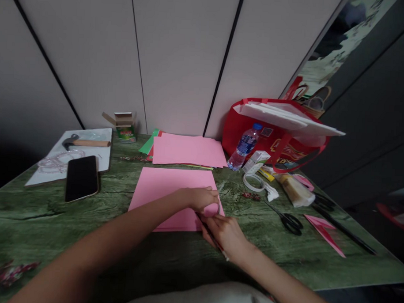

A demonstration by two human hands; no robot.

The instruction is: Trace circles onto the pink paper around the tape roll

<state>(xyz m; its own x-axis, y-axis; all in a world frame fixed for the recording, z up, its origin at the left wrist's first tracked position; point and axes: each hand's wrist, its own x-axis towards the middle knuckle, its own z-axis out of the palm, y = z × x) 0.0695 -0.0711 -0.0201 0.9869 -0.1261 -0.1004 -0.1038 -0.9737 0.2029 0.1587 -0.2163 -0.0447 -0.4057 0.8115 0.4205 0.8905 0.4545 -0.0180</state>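
Observation:
A sheet of pink paper lies in front of me on the table, with at least one more pink edge showing under it. My left hand rests across its right side, fingers bent and closed at the paper's edge. Just below, touching or nearly touching it, my right hand is closed around a slim dark tool that slants over the lower right corner. The tool's kind is not clear, and its tip is mostly hidden by my hands. A small pale curl shows between the hands.
Behind are stacked pink sheets. To the right are a water bottle, red bag, tape roll, scissors and folded pink paper. Leftward lie a phone, hammer and small open box.

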